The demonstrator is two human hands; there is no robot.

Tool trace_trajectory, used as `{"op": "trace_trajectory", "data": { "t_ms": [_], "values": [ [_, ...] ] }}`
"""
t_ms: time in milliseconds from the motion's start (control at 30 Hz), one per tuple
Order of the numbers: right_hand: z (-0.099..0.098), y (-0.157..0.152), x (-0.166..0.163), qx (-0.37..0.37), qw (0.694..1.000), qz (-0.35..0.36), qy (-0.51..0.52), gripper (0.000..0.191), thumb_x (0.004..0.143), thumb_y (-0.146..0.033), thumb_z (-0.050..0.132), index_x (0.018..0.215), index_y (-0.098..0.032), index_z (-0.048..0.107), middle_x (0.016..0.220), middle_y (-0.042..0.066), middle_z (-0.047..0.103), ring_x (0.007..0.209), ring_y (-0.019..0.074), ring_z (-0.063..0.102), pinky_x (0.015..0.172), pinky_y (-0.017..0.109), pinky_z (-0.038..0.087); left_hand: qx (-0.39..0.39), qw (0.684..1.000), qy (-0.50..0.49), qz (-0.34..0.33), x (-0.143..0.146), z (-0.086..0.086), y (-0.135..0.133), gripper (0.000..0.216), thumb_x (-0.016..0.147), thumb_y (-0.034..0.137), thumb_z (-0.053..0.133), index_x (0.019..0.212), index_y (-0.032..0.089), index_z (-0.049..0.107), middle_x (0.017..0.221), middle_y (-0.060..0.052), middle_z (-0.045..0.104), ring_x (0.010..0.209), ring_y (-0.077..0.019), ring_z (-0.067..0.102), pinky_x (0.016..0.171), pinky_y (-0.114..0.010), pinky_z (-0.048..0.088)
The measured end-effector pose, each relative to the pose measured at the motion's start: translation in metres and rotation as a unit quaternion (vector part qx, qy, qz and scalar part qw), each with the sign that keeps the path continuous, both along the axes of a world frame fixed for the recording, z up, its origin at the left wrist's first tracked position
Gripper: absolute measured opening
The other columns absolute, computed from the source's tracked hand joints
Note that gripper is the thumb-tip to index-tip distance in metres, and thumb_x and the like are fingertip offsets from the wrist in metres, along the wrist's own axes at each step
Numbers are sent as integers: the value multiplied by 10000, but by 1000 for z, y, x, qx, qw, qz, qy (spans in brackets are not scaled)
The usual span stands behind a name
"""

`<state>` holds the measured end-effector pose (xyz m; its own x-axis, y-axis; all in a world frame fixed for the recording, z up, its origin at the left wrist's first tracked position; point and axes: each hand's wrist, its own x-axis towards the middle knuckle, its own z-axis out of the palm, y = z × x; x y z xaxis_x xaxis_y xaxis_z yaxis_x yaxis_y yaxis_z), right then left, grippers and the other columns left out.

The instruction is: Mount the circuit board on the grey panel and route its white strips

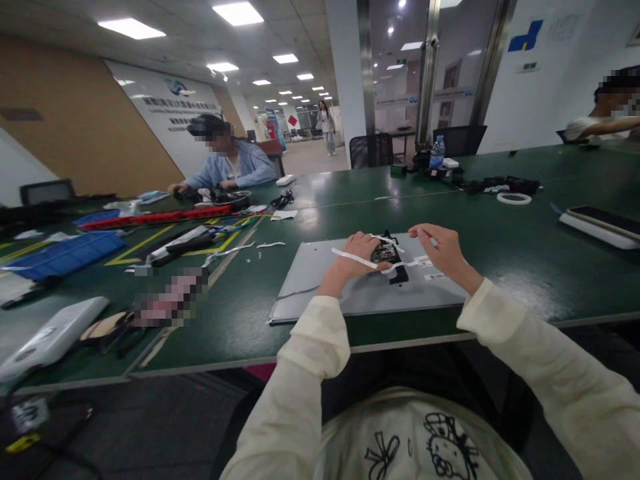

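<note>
A flat grey panel (340, 293) lies on the table in front of me. On its middle sits a small circuit board (384, 252) with black pieces (399, 274) at its edge. My left hand (353, 257) is closed around the board's left side, fingers at the far edge and thumb at the near one. A white strip (355, 257) lies across the back of that hand, and another white strip (400, 265) crosses the panel by the thumb. My right hand (443, 247) is raised over the panel's right part, fingers curled together; anything in them is too small to make out.
Strip scraps (271, 244) lie left of the panel. Farther left are a blue tray (70, 257), a white device (53, 337) and a red bar (155, 217). A tape roll (514, 199), phone (605, 220) and bottle (437, 152) stand rightward. A person (230, 163) sits across.
</note>
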<state>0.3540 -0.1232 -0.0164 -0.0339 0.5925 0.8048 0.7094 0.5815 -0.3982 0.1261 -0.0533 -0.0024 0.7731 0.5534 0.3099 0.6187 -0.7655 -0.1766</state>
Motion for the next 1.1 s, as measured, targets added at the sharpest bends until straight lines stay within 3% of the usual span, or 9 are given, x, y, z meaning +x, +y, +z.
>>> {"op": "trace_trajectory", "data": {
  "t_ms": [200,367,600,767,867,1100],
  "values": [
    [-14,24,13,-129,989,-67,-35,305,924,-312,404,986,-178,670,1012,69,691,942,199,628,886,317,448,-2,1000,9,-11,2,-3,-2,587,794,686,517,1059,166,576,1061,-118,602,990,-273,510,883,-383,378],
    [-34,46,30,-192,968,-112,-113,388,908,-338,410,1169,-135,612,1201,130,605,1137,242,530,1017,369,368,-8,1000,20,-14,1,-4,0,608,795,700,499,1046,153,583,1064,-125,605,986,-269,515,896,-383,378],
    [-56,56,50,-352,901,-183,-174,554,932,-467,338,1384,-164,444,1415,152,427,1318,318,356,1049,467,320,-14,1000,23,-12,0,-11,5,621,786,704,505,1068,158,594,1078,-127,610,1018,-276,526,916,-389,381],
    [-61,52,47,-415,870,-181,-194,604,919,-546,308,1441,-246,355,1494,122,326,1352,377,274,1003,617,300,-33,999,40,-14,-1,-14,7,611,786,692,512,1089,168,598,1083,-123,614,1037,-278,541,931,-387,384],
    [-60,52,46,-441,855,-177,-206,597,920,-550,291,1448,-273,330,1509,113,295,1357,371,260,996,646,286,-51,998,45,-3,-2,-14,7,612,785,698,505,1100,181,592,1112,-120,606,1055,-280,540,939,-388,385],
    [-59,51,47,-424,869,-166,-194,569,921,-533,327,1411,-252,396,1470,143,346,1339,372,299,973,669,292,-51,997,41,28,-1,-15,6,618,799,720,459,1119,205,578,1139,-99,591,1086,-273,515,963,-409,368]
  ]
}}
